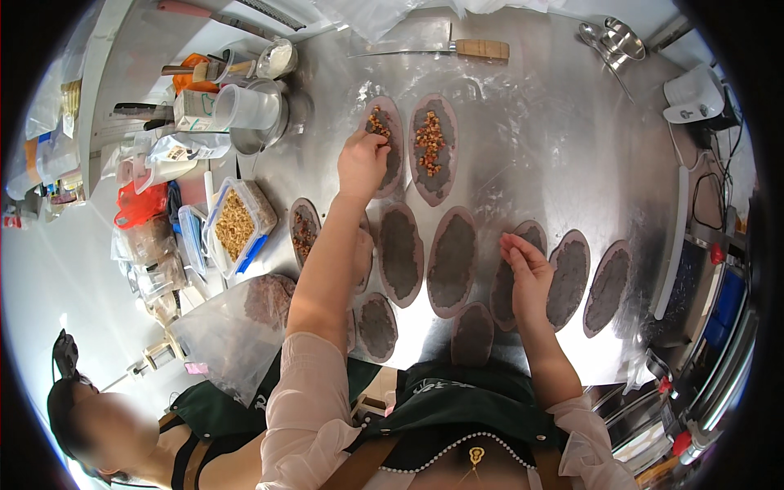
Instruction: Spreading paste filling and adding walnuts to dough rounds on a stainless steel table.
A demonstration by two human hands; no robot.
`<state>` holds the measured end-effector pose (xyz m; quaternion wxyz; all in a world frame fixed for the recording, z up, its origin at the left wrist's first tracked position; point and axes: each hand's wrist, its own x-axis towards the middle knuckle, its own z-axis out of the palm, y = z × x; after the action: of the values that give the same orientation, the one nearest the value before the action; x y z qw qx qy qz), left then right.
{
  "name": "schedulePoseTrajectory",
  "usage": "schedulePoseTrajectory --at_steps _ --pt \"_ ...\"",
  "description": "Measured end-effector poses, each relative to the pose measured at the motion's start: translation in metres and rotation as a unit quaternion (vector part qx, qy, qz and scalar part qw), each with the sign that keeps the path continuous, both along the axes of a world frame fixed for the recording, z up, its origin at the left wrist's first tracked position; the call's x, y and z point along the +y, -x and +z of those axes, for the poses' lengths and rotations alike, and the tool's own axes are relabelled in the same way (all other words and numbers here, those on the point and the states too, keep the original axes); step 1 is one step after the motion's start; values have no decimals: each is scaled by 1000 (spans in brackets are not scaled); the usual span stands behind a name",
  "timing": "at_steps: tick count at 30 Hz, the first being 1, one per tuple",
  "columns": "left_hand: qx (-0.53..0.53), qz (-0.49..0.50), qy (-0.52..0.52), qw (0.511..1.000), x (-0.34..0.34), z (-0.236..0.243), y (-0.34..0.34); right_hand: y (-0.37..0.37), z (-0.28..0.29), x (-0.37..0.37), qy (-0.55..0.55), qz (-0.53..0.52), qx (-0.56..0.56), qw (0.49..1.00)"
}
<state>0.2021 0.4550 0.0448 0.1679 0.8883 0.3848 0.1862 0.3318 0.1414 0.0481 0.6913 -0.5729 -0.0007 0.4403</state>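
Note:
My left hand (364, 166) is closed in a pinch over the upper left dough oval (394, 168), its fingertips at the chopped orange-red and brown pieces (377, 122) there; what it grips is hidden. Beside it, another dough oval (442, 186) carries a strip of the same bits (429, 144). My right hand (529, 265) hovers at a flat oval (502, 286) with a dark grey layer and pinkish rim, fingertips pressed together; I cannot see what is between them. Several similar ovals, such as one in the middle (452, 261), lie around, without pieces on top.
A wood-handled cleaver (480, 50) lies at the far edge. To the left stand a tub of light-brown shreds (234, 222), a clear plastic cup (245, 108) and a plastic bag (233, 331). A co-worker (216, 453) is at lower left; a hand (363, 260) shows partly behind my left forearm.

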Motion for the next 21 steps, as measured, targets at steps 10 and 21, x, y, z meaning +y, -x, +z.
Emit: schedulePoseTrajectory --at_steps 10,21 --pt "18 31 3 999 29 10 11 2 -2 -2 -3 5 3 1000" --pt "19 53 113 992 32 17 6 0 -5 -5 -5 -1 0 1000"
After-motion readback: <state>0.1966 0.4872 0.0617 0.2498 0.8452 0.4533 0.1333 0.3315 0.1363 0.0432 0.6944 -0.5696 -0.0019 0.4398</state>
